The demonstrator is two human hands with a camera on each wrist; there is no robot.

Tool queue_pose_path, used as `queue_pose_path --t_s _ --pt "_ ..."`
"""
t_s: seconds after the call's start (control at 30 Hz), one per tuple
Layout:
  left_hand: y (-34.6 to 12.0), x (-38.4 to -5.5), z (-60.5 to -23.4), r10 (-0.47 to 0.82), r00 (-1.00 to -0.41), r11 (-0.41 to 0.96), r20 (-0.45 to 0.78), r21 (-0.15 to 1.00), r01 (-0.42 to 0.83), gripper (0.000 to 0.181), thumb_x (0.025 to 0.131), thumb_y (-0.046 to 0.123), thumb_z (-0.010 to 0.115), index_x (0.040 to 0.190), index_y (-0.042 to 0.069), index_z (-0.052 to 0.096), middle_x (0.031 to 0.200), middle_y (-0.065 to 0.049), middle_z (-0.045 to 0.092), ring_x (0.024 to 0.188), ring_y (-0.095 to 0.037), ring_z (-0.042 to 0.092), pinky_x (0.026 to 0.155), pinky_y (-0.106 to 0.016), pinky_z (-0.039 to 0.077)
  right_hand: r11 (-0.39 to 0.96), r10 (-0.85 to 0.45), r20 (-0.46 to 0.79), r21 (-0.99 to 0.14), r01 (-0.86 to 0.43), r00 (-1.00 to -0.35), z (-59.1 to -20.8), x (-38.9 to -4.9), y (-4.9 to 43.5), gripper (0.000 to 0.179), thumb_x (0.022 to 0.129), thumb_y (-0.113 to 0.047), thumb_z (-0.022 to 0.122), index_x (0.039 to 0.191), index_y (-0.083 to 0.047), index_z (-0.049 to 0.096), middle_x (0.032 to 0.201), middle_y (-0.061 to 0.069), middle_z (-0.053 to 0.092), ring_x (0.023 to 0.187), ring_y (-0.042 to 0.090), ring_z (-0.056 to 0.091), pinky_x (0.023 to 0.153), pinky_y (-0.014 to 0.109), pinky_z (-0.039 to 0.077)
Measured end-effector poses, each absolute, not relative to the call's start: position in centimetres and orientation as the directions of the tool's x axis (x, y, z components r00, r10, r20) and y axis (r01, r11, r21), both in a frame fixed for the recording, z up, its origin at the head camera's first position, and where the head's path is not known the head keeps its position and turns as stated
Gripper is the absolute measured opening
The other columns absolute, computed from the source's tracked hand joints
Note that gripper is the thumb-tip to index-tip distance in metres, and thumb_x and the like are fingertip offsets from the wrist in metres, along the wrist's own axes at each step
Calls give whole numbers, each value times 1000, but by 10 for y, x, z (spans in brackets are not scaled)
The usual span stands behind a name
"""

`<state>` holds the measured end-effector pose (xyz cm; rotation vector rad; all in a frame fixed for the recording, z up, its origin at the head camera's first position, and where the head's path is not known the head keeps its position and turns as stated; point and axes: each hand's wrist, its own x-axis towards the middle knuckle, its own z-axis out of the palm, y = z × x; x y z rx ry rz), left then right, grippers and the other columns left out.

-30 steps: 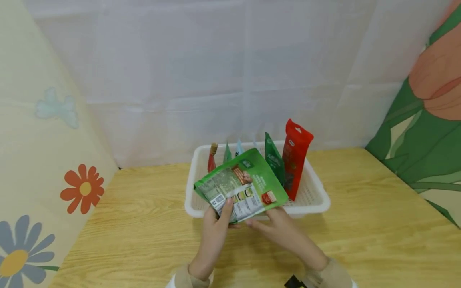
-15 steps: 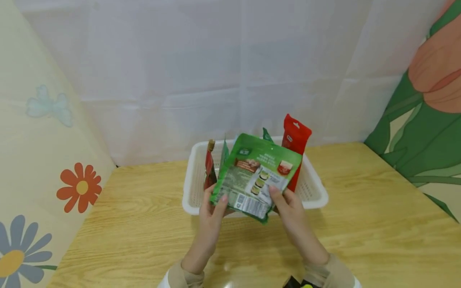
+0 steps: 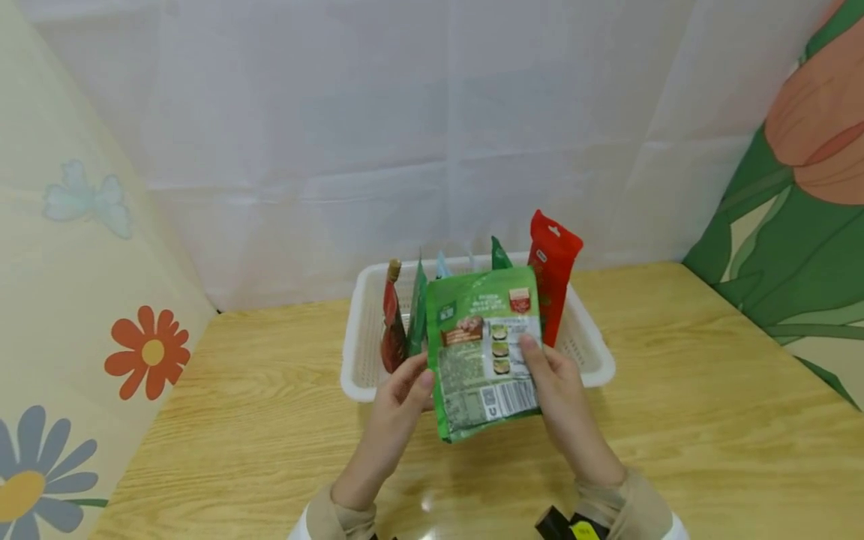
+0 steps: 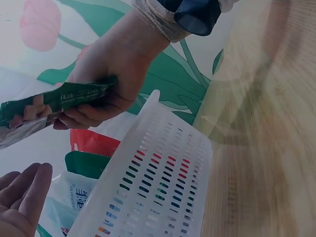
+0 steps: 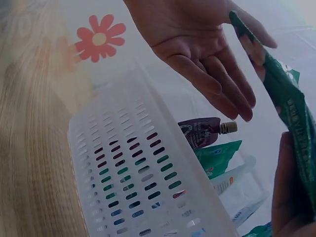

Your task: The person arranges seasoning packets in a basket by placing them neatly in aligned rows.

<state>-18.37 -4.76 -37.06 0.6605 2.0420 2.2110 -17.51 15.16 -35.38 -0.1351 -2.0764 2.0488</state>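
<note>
My right hand (image 3: 567, 405) pinches the right side of a flat green food pouch (image 3: 466, 367), thumb over its printed back, which shows a barcode and small pictures. In the left wrist view this right hand (image 4: 111, 74) grips the pouch's edge. My left hand (image 3: 398, 405) is at the pouch's left edge. Its fingers are relaxed and apart from the pouch in the right wrist view, where the left hand (image 5: 197, 49) shows its palm; its thumb passes by the pouch's corner, and whether it touches cannot be told. The pouch is above the front of a white basket (image 3: 597, 367).
Upright in the basket stand a dark red pouch with a gold cap (image 3: 394, 330), a green pouch (image 3: 418, 307), pale packs, another green pack (image 3: 499, 255) and a tall red packet (image 3: 553, 262). The wooden table (image 3: 270, 420) meets a white sheet behind; flowered panels flank both sides.
The green pouch has turned from a slant to nearly upright and come slightly nearer. My right hand has shifted to its right side; the left hand has loosened from its lower left corner.
</note>
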Motion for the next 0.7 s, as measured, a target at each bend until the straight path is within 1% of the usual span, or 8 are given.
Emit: queue_pose_path --t_s 0.07,0.1,0.2,0.3,0.37,0.47,0.57,0.7 --pt "-47 -184 -370 322 -921 -97 221 975 200 48 99 31 50 132 -4 51 103 -21 63 83 1 60 77 -21 53 43 215 95 -995 -87 -972 -355 -176 151 37 102 -33 42 95 -6 66 70 -13 68 62 6 63 57 23 53" --pt "-46 -184 -370 326 -923 -90 205 978 186 45 99 29 50 131 -4 52 102 -20 63 82 0 60 77 -21 53 54 213 94 -995 -84 -973 -355 -176 151 39 102 -33 42 96 -4 66 69 -13 68 61 6 63 56 23 53" --pt "-45 -183 -370 334 -923 -74 192 981 177 40 102 24 43 126 -6 54 100 -26 62 82 0 60 78 -21 53 65 200 75 -996 -63 -977 -357 -176 150 44 102 -34 41 99 3 65 68 -12 67 60 6 62 55 23 52" --pt "-44 -181 -371 346 -919 -96 190 981 166 43 104 25 35 125 -8 53 113 -32 60 91 0 62 83 -22 54 58 189 48 -998 -37 -981 -357 -176 150 47 103 -35 39 102 6 63 68 -12 67 59 6 63 56 23 53" --pt "-43 -180 -371 336 -923 -98 185 982 161 45 104 25 33 125 -9 53 115 -33 59 92 0 61 84 -22 53 48 188 41 -998 -32 -981 -357 -176 150 48 103 -35 38 104 6 62 68 -12 67 60 6 63 56 23 53" --pt "-43 -178 -369 333 -928 -115 168 984 137 46 104 25 32 128 -9 51 116 -34 58 89 -1 64 81 -22 55 46 201 51 -998 -42 -978 -357 -176 151 47 103 -36 39 109 6 60 70 -13 66 62 5 62 57 22 52" --pt "-42 -176 -367 338 -928 -126 156 985 120 46 104 24 33 127 -10 51 115 -36 58 85 -1 65 77 -22 56 63 198 62 -997 -51 -978 -357 -177 153 49 102 -37 38 114 6 58 72 -14 66 64 4 62 59 21 52" --pt "-42 -173 -363 370 -917 -142 150 984 103 45 103 22 34 128 -13 49 116 -38 56 84 -1 66 77 -22 56 88 196 73 -995 -57 -978 -356 -178 155 49 103 -36 38 112 8 59 72 -14 67 64 4 62 60 22 52"
